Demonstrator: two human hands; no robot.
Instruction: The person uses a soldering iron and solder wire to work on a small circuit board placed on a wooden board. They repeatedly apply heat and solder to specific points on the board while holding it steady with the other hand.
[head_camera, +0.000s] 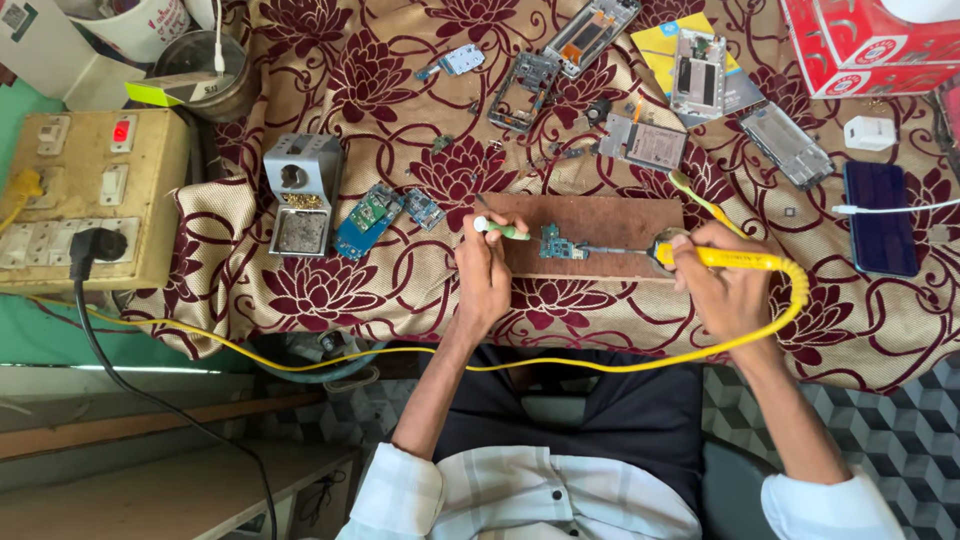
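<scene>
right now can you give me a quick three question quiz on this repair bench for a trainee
1. True or false: the right hand holds the yellow-handled soldering iron.
2. The small blue circuit board under the iron's tip lies on: A) the floral cloth, B) the brown wooden board, C) the grey metal iron stand.
3. What does the left hand hold?

Key:
1. True.
2. B.
3. A small green-and-white tube, pinched in the fingers near the circuit board.
</scene>
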